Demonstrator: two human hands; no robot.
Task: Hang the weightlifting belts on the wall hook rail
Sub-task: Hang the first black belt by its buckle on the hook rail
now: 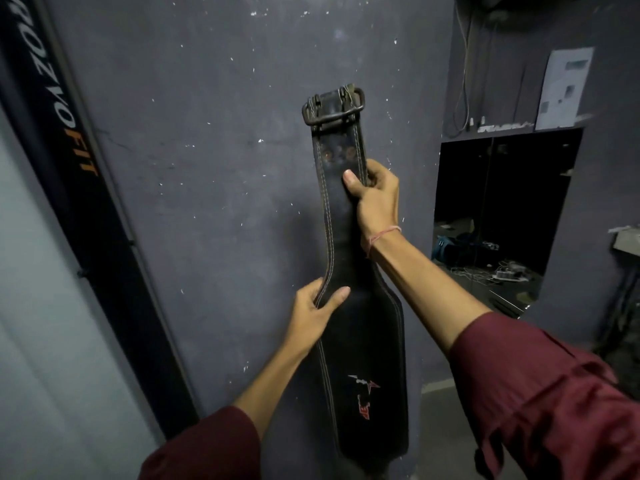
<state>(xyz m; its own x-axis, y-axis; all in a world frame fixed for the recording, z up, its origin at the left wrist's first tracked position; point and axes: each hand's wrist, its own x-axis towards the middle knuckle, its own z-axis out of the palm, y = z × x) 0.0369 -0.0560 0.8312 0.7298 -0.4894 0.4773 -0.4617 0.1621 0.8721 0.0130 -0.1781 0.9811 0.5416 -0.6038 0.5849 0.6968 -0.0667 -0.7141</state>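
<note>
A black leather weightlifting belt [360, 344] with pale stitching and a red logo is held upright against a dark grey wall [214, 168]. Its metal buckle [334, 106] is at the top. My right hand [375, 197] grips the narrow strap just below the buckle. My left hand [317, 306] grips the belt's left edge where it widens. Both sleeves are maroon. No hook rail shows in this view.
A black banner [69, 140] with white and orange lettering slants down the left side. To the right a dark opening [502, 216] shows cables and clutter on a floor. A paper sheet [564, 88] and hanging wires are above it.
</note>
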